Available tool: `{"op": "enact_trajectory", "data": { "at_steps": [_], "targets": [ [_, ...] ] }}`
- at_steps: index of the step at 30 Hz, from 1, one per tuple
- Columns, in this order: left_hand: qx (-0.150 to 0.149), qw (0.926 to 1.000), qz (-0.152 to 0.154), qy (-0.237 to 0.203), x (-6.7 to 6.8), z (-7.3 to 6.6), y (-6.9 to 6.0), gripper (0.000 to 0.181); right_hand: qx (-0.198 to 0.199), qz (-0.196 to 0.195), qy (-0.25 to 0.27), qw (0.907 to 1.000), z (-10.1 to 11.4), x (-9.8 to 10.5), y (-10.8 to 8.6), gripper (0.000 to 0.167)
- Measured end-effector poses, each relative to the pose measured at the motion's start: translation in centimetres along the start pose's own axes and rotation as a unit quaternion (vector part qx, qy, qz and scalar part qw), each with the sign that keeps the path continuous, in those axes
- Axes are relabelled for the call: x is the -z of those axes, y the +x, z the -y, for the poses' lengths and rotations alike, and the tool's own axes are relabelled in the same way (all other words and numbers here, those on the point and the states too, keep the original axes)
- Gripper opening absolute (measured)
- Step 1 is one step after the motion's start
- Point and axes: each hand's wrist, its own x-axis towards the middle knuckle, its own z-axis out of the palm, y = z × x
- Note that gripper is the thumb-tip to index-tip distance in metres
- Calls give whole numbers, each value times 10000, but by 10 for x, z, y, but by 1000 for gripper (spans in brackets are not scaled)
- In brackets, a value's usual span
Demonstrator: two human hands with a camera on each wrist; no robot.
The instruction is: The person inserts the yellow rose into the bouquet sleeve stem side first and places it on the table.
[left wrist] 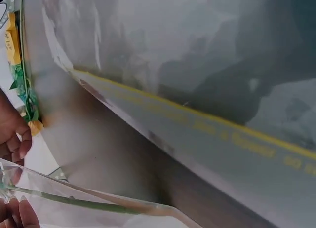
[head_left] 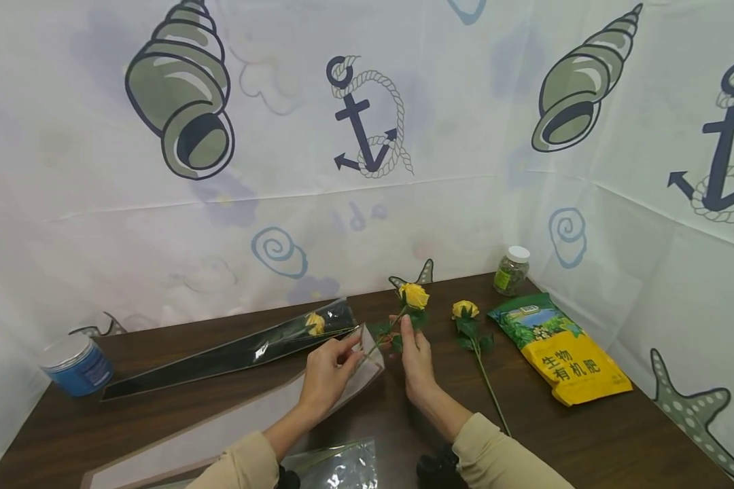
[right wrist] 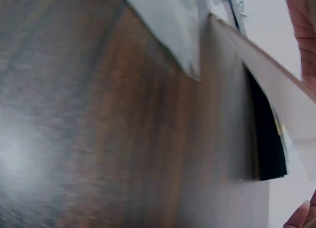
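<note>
In the head view, my left hand (head_left: 327,377) pinches the mouth of a long white sleeve (head_left: 263,414) with a light brown border. A yellow rose (head_left: 414,296) rises from that mouth, its lower stem inside. My right hand (head_left: 425,370) is around its leaves below the bloom; the leaves partly hide the fingertips. In the left wrist view, the green stem (left wrist: 84,202) shows through the film above my left fingers (left wrist: 19,214), with my right hand (left wrist: 12,132) close by. My right fingers (right wrist: 300,217) barely show in the right wrist view, beside the sleeve (right wrist: 291,97).
A black sleeve (head_left: 220,360) holding a yellow rose lies behind. Another rose (head_left: 465,310) lies to the right, beside a yellow-green bag (head_left: 565,356) and a white-lidded jar (head_left: 511,272). A blue tub (head_left: 78,367) stands left; clear film (head_left: 342,465) lies at the front.
</note>
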Motion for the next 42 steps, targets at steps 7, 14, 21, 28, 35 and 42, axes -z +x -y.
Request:
{"op": "enact_trajectory", "data": {
  "at_steps": [7,14,21,28,35,42],
  "targets": [
    [-77,9999,-52,40,-1,0,-2,23,-166,-644,-190,9976,7,2,5,40],
    [-247,9997,23,70,-2,-1,-2,23,-141,-832,-161,9963,7,0,4,25],
    [-423,9989,-70,202,-3,-2,-2,23,-165,-654,38,9977,6,-5,-1,23],
    [-409,9991,-55,45,-2,-5,-1,26,-127,-379,-16,9992,-2,-9,-9,18],
    [-450,9989,-147,46,0,-5,-2,29,-253,-233,-310,9989,-3,-7,-6,38],
    [-558,9984,-108,-11,-2,-4,-4,25,39,-455,-746,9962,4,0,4,55]
  ]
}}
